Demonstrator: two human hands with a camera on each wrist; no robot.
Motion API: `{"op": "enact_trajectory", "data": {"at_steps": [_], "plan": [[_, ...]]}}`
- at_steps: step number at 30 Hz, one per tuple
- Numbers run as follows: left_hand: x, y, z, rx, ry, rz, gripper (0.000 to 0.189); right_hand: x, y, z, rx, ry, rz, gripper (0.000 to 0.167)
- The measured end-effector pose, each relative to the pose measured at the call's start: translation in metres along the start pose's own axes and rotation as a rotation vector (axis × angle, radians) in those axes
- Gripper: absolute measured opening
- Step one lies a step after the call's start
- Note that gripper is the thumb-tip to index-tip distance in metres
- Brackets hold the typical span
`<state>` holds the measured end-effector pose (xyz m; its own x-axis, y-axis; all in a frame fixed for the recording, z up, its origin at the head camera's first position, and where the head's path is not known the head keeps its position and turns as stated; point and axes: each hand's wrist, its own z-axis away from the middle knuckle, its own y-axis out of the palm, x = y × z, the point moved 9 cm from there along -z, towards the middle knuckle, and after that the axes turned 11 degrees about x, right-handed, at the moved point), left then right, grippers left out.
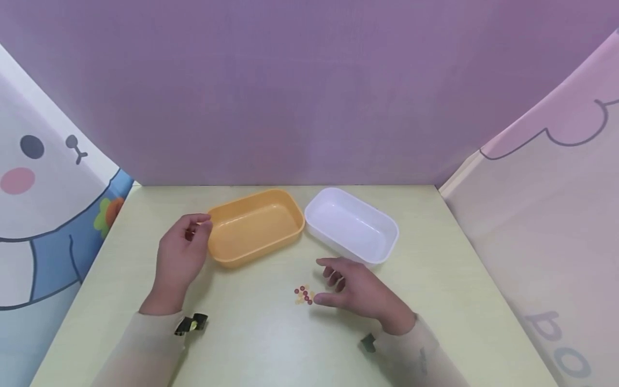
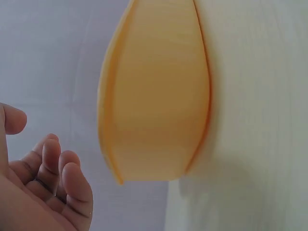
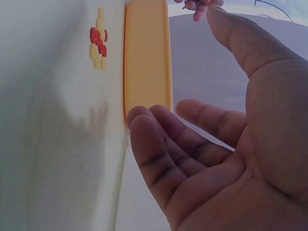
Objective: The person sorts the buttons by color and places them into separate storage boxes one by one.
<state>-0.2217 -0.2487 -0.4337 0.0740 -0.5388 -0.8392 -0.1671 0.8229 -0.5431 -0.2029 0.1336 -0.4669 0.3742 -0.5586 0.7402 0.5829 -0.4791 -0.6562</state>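
My left hand (image 1: 181,255) is at the left end of an orange tray (image 1: 256,228), its fingers loosely bent and holding nothing. A gap shows between those fingers and the tray's side wall (image 2: 159,96) in the left wrist view. Over the table, just right of a small cluster of flat red and yellow discs (image 1: 305,293), hovers my right hand (image 1: 360,290). Its thumb and fingers are spread apart with nothing between them. The right wrist view shows the red and yellow pieces (image 3: 95,34) lying on the tabletop, beyond the fingertips.
A white tray (image 1: 350,226) stands right of the orange one, their near corners close together, both with bare insides. A purple panel (image 1: 290,107) rises behind the pale table (image 1: 251,333). Printed cloth panels (image 1: 532,215) flank it on both sides.
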Motion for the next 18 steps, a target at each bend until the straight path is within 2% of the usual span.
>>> {"op": "enact_trajectory", "data": {"at_steps": [11,18], "plan": [[0.033,0.007,-0.011,0.088,-0.23,0.133,0.054,-0.005,0.005,-0.003,0.009,-0.017,0.014,0.072],[0.048,0.011,-0.015,0.098,-0.265,0.242,0.055,-0.008,0.01,-0.006,0.024,-0.034,0.035,0.064]]}}
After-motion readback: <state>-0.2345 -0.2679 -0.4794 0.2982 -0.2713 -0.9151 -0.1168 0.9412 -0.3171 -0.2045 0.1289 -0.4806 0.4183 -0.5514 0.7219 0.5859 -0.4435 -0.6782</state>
